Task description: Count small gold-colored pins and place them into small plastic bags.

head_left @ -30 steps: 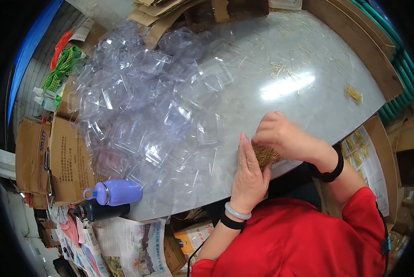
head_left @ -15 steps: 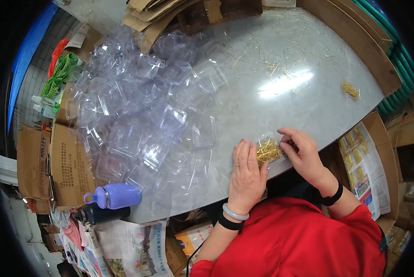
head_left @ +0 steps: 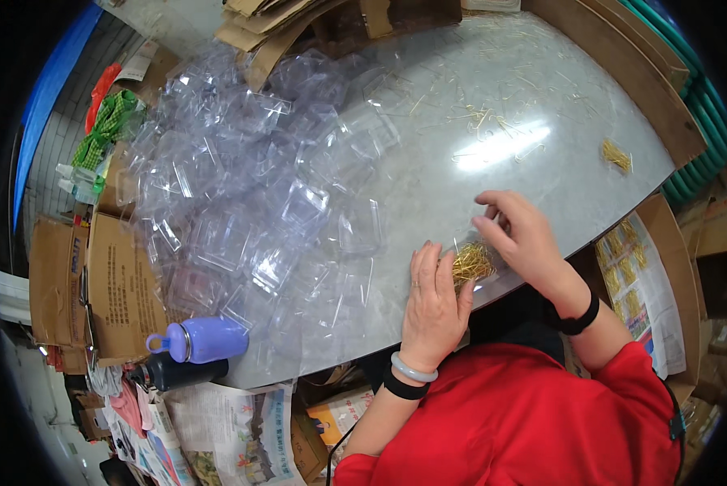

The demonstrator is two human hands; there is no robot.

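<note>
A heap of thin gold wire hooks [head_left: 473, 265] lies near the table's front edge, with glints of clear plastic around it. My left hand [head_left: 435, 300] rests flat along the heap's left side, fingers stretched out and thumb against the wires. Just above and right of the heap is my right hand [head_left: 521, 239], raised a little from the tabletop. Its thumb and forefinger are apart, the other fingers are bent, and nothing shows between them. Further right, a small bundle of gold hooks [head_left: 615, 156] sits by the table's right edge.
Clear plastic boxes [head_left: 242, 178] pile up across the left of the grey table [head_left: 428, 190]. Loose hooks [head_left: 493, 119] lie scattered at the back. A purple bottle [head_left: 216, 339] stands at the front left. More gold bundles lie in a newspaper-lined carton [head_left: 667, 308] at the right.
My right hand has moved up and away from the heap of hooks, its thumb and forefinger further off. My left hand has stayed nearly in place.
</note>
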